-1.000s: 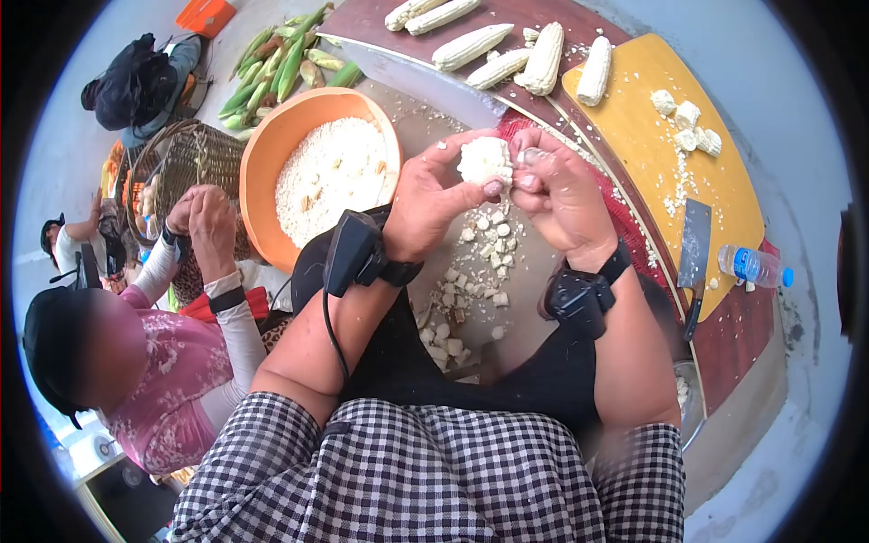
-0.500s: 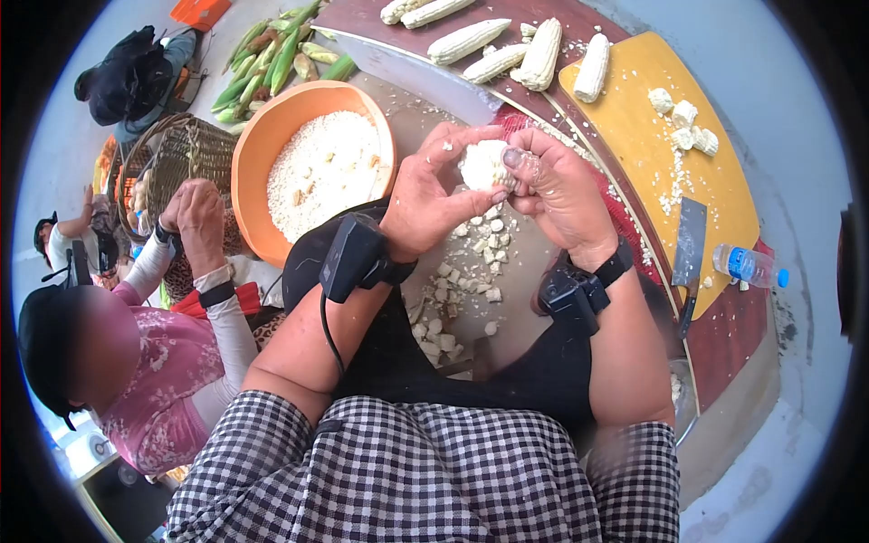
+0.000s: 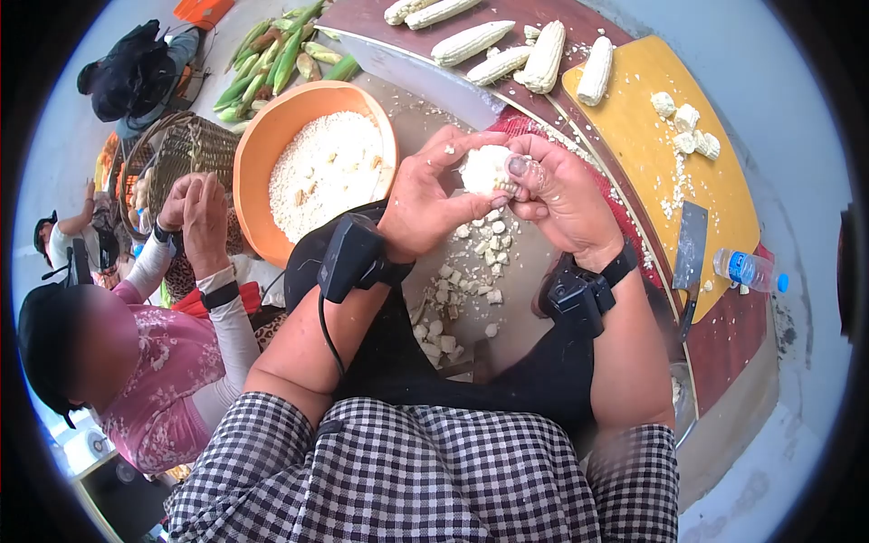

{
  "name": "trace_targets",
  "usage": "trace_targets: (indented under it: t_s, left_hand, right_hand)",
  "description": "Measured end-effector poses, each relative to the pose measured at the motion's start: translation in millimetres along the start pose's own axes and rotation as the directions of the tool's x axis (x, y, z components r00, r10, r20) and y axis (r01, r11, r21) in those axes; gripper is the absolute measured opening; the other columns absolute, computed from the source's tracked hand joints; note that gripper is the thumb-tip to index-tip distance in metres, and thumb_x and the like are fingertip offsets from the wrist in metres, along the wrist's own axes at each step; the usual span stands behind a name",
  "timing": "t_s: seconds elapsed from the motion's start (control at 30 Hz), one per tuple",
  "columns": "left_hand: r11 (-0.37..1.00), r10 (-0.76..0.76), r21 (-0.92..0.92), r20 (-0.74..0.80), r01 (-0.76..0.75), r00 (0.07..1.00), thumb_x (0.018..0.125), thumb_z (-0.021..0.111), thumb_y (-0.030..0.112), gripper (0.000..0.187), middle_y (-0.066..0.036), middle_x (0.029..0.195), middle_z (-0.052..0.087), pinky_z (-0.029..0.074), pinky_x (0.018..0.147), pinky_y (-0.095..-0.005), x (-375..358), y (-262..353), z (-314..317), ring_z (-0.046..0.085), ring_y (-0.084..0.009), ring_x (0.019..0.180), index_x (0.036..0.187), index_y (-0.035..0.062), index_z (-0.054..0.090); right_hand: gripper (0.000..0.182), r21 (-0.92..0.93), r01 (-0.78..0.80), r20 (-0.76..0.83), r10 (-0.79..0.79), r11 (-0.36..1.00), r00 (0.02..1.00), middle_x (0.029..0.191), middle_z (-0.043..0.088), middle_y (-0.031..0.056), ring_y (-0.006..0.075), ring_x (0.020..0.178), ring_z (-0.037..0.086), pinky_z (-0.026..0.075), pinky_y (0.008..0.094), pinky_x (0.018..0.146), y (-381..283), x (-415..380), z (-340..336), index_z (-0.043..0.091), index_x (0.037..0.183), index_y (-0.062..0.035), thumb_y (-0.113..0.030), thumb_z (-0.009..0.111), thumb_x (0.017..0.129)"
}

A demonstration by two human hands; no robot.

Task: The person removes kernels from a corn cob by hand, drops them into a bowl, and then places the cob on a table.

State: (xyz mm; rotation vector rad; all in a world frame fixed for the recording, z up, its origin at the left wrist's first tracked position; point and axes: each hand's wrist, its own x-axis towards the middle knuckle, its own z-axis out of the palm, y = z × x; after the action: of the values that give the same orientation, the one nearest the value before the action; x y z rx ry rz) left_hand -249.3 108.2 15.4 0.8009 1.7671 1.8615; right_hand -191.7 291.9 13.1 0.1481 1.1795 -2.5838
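Between my two hands is a short chunk of white corn cob (image 3: pixel 487 170), kernels still on its side. My left hand (image 3: pixel 429 192) curls around it from the left, thumb underneath and fingers above. From the right, my right hand (image 3: pixel 563 192) presses its thumb against the chunk's edge, the other fingers bent behind it. Below them, bare cob pieces (image 3: pixel 493 244) are scattered over the floor. At the left stands an orange tub (image 3: pixel 251 181) holding loose white kernels (image 3: pixel 321 167).
On the red table (image 3: pixel 733 339) lie whole peeled cobs (image 3: pixel 472 42). A yellow board (image 3: pixel 634 77) there bears cut cob chunks (image 3: pixel 686 118), a cleaver (image 3: pixel 690 249) and a water bottle (image 3: pixel 747 270). A co-worker (image 3: pixel 154 362) sits at the left near a wicker basket (image 3: pixel 195 149). Husked-leaf corn (image 3: pixel 281 59) lies behind.
My hands stay around the corn chunk, with the right thumb shifted slightly along its edge. The co-worker's hands have moved a little. The whole view has shifted slightly.
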Motion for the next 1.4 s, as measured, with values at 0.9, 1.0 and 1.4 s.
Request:
trace_targets:
  t_s: [0.9,1.0,1.4]
  left_hand:
    - [0.980,0.076,0.187,-0.052,-0.065,0.996,0.073,0.076,0.007,0.053,-0.005,0.095,0.053,0.047,0.080,-0.0259,3.6,-1.3,3.1,0.056,-0.0139,0.090,0.123,0.0060,0.059]
    - [0.989,0.052,0.141,-0.053,-0.044,0.997,0.073,0.077,0.009,0.054,-0.005,0.096,0.054,0.047,0.080,-0.0259,4.1,-4.6,1.6,0.057,-0.0136,0.091,0.123,0.0051,0.058]
    - [0.995,-0.009,0.101,-0.030,0.012,1.000,0.076,0.075,0.001,0.050,-0.001,0.098,0.052,0.043,0.085,-0.0262,0.3,-2.7,6.0,0.053,-0.0112,0.095,0.123,0.0014,0.057]
  right_hand:
    - [0.017,-0.042,0.086,-0.118,-0.091,0.995,0.989,0.076,0.051,-0.0032,0.0016,0.063,0.047,0.036,0.0132,0.048,9.3,2.2,5.0,0.055,0.100,-0.0056,-0.022,0.058,0.094]
    - [0.015,0.021,0.079,-0.092,-0.077,0.997,0.993,0.076,0.052,-0.0031,0.0007,0.063,0.047,0.036,0.0129,0.048,8.2,1.3,4.3,0.055,0.100,-0.0057,-0.019,0.057,0.095]
    - [0.011,-0.243,0.067,-0.149,-0.105,0.968,0.983,0.076,0.051,-0.0029,0.0011,0.061,0.046,0.038,0.0152,0.047,10.0,0.8,1.5,0.054,0.094,-0.0071,-0.018,0.055,0.093]
